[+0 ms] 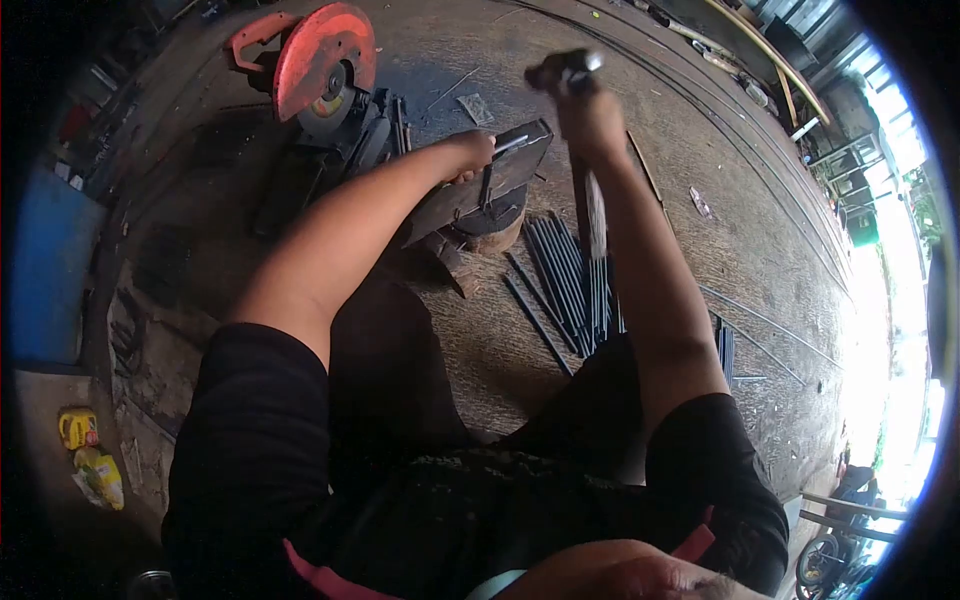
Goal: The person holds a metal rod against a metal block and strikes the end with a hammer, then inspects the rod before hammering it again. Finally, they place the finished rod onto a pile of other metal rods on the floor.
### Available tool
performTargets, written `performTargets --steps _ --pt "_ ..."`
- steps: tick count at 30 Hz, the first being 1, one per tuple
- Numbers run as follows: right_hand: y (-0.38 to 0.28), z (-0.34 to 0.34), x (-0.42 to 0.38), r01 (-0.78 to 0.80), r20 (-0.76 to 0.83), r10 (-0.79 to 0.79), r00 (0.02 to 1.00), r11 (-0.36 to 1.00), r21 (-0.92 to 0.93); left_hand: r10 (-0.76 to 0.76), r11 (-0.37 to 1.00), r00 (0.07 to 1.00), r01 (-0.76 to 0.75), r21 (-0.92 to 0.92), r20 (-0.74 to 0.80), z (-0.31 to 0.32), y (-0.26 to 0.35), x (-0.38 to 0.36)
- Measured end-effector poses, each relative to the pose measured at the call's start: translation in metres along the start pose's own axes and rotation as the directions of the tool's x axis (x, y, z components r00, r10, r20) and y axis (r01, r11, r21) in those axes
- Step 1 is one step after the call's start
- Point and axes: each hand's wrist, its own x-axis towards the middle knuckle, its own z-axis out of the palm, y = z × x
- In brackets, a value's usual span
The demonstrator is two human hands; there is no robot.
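Observation:
My left hand (468,157) is closed around a thin metal rod (511,145), whose bright end sticks out past my fingers over a dark metal plate (515,172). The plate lies tilted on a round wooden block (497,237). To the right, my right hand (594,127) is raised and wrapped around a hammer (566,72). The hammer's head shows above my fist, apart from the rod. A worn wooden handle (597,215) runs down beside my right forearm.
A red cut-off saw (325,62) stands at the upper left. Dark metal rods (556,275) lie bunched on the floor before me. Long thin bars (720,120) stretch along the right. Yellow packages (88,450) lie at the lower left.

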Motion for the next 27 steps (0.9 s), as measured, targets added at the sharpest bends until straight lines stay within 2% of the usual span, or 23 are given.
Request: performTargets --steps 1,2,4,5,7,8,9,10,11,12,14,15,16,17,18,20,22,23,24,26,27 --pt "-0.005 -0.006 0.009 0.147 -0.152 -0.130 0.980 0.983 0.110 0.010 0.998 0.998 -0.006 -0.065 0.062 -0.003 -0.003 0.004" --pt "-0.008 -0.015 0.014 0.207 -0.242 -0.142 0.960 0.941 0.269 0.022 0.991 0.992 -0.006 -0.131 0.123 -0.005 -0.007 0.007" --pt "-0.043 -0.045 0.002 0.057 -0.151 0.039 0.988 0.812 0.580 0.001 0.985 0.992 0.022 -0.173 0.130 -0.004 -0.009 0.005" --pt "-0.041 -0.042 0.002 0.055 -0.148 0.039 0.988 0.811 0.582 -0.010 0.979 0.991 0.037 -0.202 0.134 -0.005 -0.007 0.001" --pt "-0.023 -0.024 -0.004 0.136 -0.243 -0.016 0.970 0.866 0.482 -0.021 0.971 0.990 0.053 -0.231 0.140 -0.004 -0.006 0.000" --pt "0.011 0.004 0.002 0.009 -0.045 0.013 0.999 0.885 0.465 -0.043 0.972 0.987 0.077 -0.224 0.155 -0.003 -0.005 0.003" --pt "0.034 0.030 -0.002 0.151 -0.071 -0.158 0.985 0.984 -0.092 -0.063 0.971 0.984 0.099 -0.217 0.169 -0.003 -0.004 0.004" --pt "0.036 0.043 -0.016 -0.091 0.230 0.142 0.963 0.971 -0.221 -0.057 0.972 0.985 0.092 -0.217 0.166 -0.002 -0.002 0.001" --pt "0.040 0.042 -0.027 -0.071 0.215 0.077 0.974 0.997 -0.036 -0.026 0.974 0.988 0.060 -0.220 0.154 -0.001 -0.001 -0.003" --pt "0.038 0.040 -0.022 -0.069 0.209 0.074 0.975 0.997 -0.031 -0.001 0.975 0.990 0.032 -0.218 0.143 -0.002 -0.002 -0.003" --pt "0.041 0.033 -0.018 -0.275 0.372 0.277 0.886 0.960 -0.062 -0.042 0.969 0.993 0.069 -0.239 0.115 0.000 -0.002 -0.002" --pt "0.033 0.020 -0.020 -0.190 0.322 0.179 0.930 0.982 0.003 -0.039 0.964 0.990 0.073 -0.257 0.134 -0.001 -0.004 0.002" --pt "0.031 0.013 -0.011 -0.190 0.314 0.178 0.932 0.982 0.008 -0.037 0.959 0.987 0.079 -0.271 0.155 -0.004 -0.004 0.002" --pt "0.029 0.008 -0.001 -0.123 0.166 0.111 0.980 0.990 0.067 -0.069 0.951 0.971 0.133 -0.279 0.227 -0.007 -0.004 0.002" --pt "0.024 0.003 0.005 -0.047 0.018 0.046 0.999 0.993 0.111 -0.074 0.949 0.970 0.140 -0.284 0.231 -0.008 -0.004 0.003" --pt "-0.026 -0.036 0.000 -0.048 -0.079 0.096 0.992 0.882 0.468 -0.096 0.947 0.953 0.176 -0.267 0.289 -0.009 -0.005 0.007" --pt "-0.035 -0.047 0.002 0.135 -0.228 -0.002 0.974 0.812 0.568 -0.097 0.940 0.949 0.186 -0.286 0.301 -0.009 -0.006 0.006" --pt "-0.033 -0.044 0.001 0.161 -0.254 -0.006 0.967 0.786 0.596 -0.088 0.936 0.947 0.184 -0.299 0.308 -0.009 -0.006 0.006" --pt "-0.026 -0.030 0.000 0.158 -0.253 -0.002 0.967 0.786 0.598 -0.078 0.933 0.946 0.180 -0.310 0.316 -0.009 -0.006 0.004" --pt "0.000 0.014 -0.010 0.396 -0.479 -0.249 0.842 0.888 0.235 -0.091 0.922 0.933 0.211 -0.324 0.349 -0.010 -0.009 0.010" --pt "0.022 0.034 -0.023 0.162 -0.157 -0.144 0.977 0.981 0.107 -0.099 0.909 0.919 0.240 -0.342 0.381 -0.010 -0.007 0.011"
